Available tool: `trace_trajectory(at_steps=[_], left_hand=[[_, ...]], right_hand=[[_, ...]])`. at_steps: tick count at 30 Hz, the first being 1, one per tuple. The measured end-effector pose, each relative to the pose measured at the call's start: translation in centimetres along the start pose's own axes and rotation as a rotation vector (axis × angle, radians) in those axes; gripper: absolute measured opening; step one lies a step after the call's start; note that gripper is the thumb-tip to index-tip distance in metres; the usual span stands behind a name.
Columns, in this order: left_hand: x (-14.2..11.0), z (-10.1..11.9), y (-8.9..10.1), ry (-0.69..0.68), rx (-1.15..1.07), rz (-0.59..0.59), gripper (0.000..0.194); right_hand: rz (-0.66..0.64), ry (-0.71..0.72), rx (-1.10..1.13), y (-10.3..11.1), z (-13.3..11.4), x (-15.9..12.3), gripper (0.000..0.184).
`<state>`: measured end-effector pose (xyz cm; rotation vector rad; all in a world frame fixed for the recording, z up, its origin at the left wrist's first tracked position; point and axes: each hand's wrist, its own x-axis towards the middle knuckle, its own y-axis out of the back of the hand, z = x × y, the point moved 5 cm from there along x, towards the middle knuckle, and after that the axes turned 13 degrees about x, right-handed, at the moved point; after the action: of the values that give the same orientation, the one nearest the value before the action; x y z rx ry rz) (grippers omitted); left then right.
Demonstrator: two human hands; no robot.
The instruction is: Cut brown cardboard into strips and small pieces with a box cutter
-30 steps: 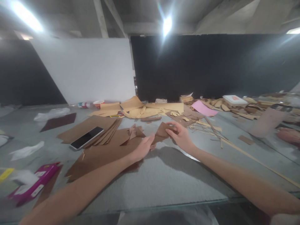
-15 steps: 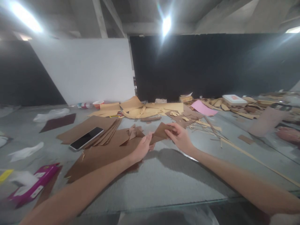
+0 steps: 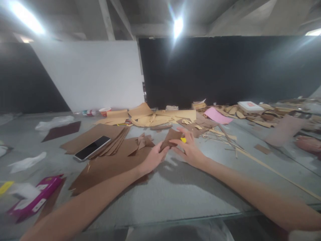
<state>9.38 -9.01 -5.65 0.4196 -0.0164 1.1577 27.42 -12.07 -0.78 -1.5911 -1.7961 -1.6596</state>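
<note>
My left hand [image 3: 154,158] pinches a small brown sheet piece [image 3: 170,138] by its lower left side, thumb on the near face. At the piece's right edge is my right hand [image 3: 192,152], thumb and fingers spread around the edge and fingertips touching it. A small bright yellow thing [image 3: 184,140] shows between the right fingers; I cannot make out what it is or whether it is held. Left of the hands lie large brown sheets [image 3: 107,170], with folded brown scraps [image 3: 144,141] on top.
A phone [image 3: 92,148] rests on stacked brown sheets [image 3: 110,130]. Tan offcuts [image 3: 163,115] and a pink sheet [image 3: 218,115] lie at the back. Thin strips [image 3: 271,169] stretch rightward. A magenta pack [image 3: 37,197] sits front left. Another person's hand [image 3: 308,144] is at far right.
My right fingers have spread and shifted lower along the brown piece. The piece has moved slightly left and tilted. The yellow thing now shows between my right fingers.
</note>
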Motion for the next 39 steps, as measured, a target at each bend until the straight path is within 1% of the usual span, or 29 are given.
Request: trace_trajectory(at_steps=[2,5,9,12,15,18,20,21,23,24,25,26,28,32,34,37,39], left_hand=[[0.0,-0.1,-0.3,0.027,-0.036,-0.062,0.055],[0.0,-0.1,-0.3,0.035,-0.061,-0.068,0.055],[-0.1,0.0,-0.4,0.036,-0.079,-0.085,0.054],[-0.1,0.1,-0.4,0.029,-0.052,-0.095,0.052],[-0.1,0.1,-0.3,0.028,-0.006,-0.080,0.052],[-0.1,0.0,-0.2,0.035,0.044,-0.066,0.052],[0.0,0.0,-0.1,0.038,0.084,-0.057,0.051],[0.0,0.0,0.0,0.037,0.110,-0.052,0.051],[0.1,0.0,0.2,0.024,0.192,-0.046,0.048],[0.1,0.1,0.4,0.011,0.250,-0.043,0.046],[0.2,0.3,0.5,-0.005,0.320,-0.044,0.043],[0.3,0.4,0.7,-0.022,0.397,-0.049,0.040],[0.5,0.5,0.8,-0.061,0.557,-0.071,0.035],[1.0,0.3,0.9,-0.163,0.887,-0.091,0.029],[1.1,-0.1,0.9,-0.195,1.008,-0.093,0.025],[1.2,-0.4,1.0,-0.224,1.090,-0.041,0.015],[1.1,-0.2,1.1,-0.270,1.117,0.010,0.017]], right_hand=[[-0.057,0.044,-0.116,-0.2,-0.6,-0.1,0.028],[-0.032,0.046,-0.180,-0.4,-0.6,-0.2,0.024],[0.025,0.048,-0.195,-0.5,-0.6,-0.2,0.014],[0.027,0.045,-0.192,-0.4,-0.6,-0.2,0.013],[0.032,0.022,-0.146,-0.4,-0.5,-0.2,0.014],[0.031,-0.041,-0.067,-0.6,0.2,-0.2,0.017],[0.047,-0.134,-0.003,-0.6,1.1,-0.2,0.014],[0.067,-0.195,0.045,-0.6,1.7,-0.2,0.022],[0.079,-0.346,0.192,-0.7,3.0,-0.2,0.048],[0.047,-0.427,0.284,-0.9,3.7,-0.2,0.058],[-0.005,-0.503,0.369,-1.2,4.3,-0.3,0.063],[-0.064,-0.564,0.433,-1.5,4.7,-0.4,0.065],[-0.160,-0.621,0.482,-1.9,5.3,-0.6,0.062],[-0.219,-0.613,0.407,-2.4,6.0,-1.1,0.050],[-0.237,-0.583,0.325,-2.7,6.2,-1.3,0.044],[-0.254,-0.518,0.141,-2.9,6.2,-1.4,0.041],[-0.273,-0.502,0.044,-3.1,6.3,-1.4,0.041]])
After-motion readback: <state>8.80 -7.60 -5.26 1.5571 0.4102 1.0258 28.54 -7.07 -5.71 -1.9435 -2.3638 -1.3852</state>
